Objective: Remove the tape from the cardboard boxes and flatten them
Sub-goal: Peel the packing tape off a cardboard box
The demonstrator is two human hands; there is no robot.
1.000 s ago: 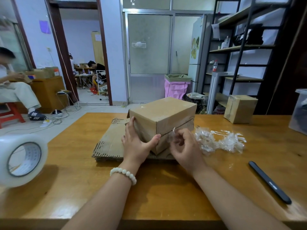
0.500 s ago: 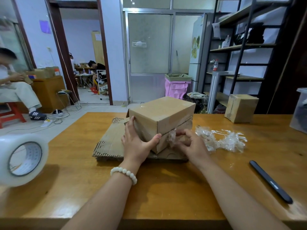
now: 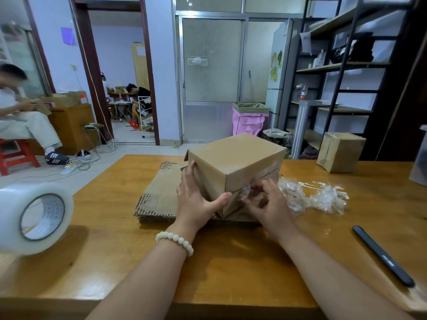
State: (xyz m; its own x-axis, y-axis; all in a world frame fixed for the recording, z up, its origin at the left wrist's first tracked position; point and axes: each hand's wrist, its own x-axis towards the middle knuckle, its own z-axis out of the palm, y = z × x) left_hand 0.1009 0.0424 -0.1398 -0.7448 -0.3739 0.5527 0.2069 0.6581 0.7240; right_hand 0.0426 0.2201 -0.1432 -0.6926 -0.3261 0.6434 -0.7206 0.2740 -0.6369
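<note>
A closed brown cardboard box [image 3: 238, 158] stands on a stack of flattened cardboard [image 3: 159, 192] in the middle of the wooden table [image 3: 231, 262]. My left hand [image 3: 196, 199] holds the box's near left corner, fingers flat on the left face and thumb across the front edge. My right hand [image 3: 268, 206] pinches a crumpled end of clear tape [image 3: 246, 191] at the seam on the box's front right face. A pile of peeled clear tape [image 3: 316, 197] lies just right of the box.
A big roll of clear tape [image 3: 32, 218] stands at the table's left edge. A dark pen-like tool [image 3: 383, 256] lies at the front right. Another taped box [image 3: 339, 151] sits at the far right, a translucent container [image 3: 420, 158] beyond it. A person sits at far left.
My right hand has moved up and forward along the box's front right face, staying on the tape end at the seam. The left hand has kept its hold on the corner.
</note>
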